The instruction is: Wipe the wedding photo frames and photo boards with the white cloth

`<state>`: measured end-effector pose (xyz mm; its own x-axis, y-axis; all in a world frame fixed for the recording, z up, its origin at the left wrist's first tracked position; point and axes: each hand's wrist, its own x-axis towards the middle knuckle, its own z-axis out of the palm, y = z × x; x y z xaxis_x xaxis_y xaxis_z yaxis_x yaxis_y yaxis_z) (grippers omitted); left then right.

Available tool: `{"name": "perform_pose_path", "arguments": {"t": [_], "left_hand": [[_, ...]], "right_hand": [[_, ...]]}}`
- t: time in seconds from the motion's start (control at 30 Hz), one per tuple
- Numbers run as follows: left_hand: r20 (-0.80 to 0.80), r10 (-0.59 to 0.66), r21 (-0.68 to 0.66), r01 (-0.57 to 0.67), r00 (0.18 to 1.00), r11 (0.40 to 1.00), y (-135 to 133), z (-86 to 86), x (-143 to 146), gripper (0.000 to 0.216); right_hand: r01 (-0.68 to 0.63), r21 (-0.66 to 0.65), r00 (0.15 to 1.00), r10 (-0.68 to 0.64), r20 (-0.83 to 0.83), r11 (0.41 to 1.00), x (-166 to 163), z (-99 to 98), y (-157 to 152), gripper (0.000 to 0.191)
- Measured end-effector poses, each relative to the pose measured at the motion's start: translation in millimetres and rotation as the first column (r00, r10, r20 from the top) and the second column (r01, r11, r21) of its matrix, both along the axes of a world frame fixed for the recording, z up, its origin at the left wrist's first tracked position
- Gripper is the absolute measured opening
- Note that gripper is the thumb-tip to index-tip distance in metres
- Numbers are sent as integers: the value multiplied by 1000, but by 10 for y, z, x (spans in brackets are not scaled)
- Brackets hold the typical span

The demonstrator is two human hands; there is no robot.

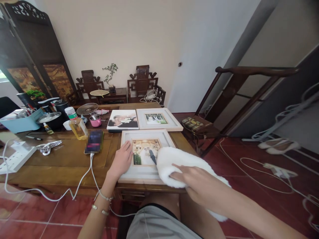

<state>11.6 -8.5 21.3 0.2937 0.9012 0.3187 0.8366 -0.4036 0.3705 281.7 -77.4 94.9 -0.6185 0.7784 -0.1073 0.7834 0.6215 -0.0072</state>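
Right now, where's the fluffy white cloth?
In the head view, the fluffy white cloth is right of centre, in the right hand, covering the near right part of the closest picture frame.

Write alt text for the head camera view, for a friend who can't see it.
A person's right hand holds a fluffy white cloth over a framed picture on a wooden table; the left hand rests on the picture's left side. A phone, bottle and pink cup are farther left.
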Motion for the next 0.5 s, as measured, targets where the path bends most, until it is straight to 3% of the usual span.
{"name": "perform_pose_path", "arguments": {"t": [0.2, 0.3, 0.4, 0.5], "left_hand": [[-16, 17, -39, -17, 1000, 999, -6, 0, 0, 41], [-17, 15, -45, -16, 1000, 999, 11, -17, -15, 42], [28, 16, -31, -15, 999, 999, 41, -61, -42, 42], [83, 11, -25, -9, 997, 1000, 62, -102, -63, 43]], "right_hand": [[69, 268, 998, -63, -30, 961, -106, -182, 831, 58], [69, 338, 997, -58, -43, 938, -208, -282, 1154, 57], [-2, 309, 1000, 7, -15, 951, -324, -365, 1147, 55], [-61, 243, 998, 63, -1, 968, -379, -360, 832, 51]]}}
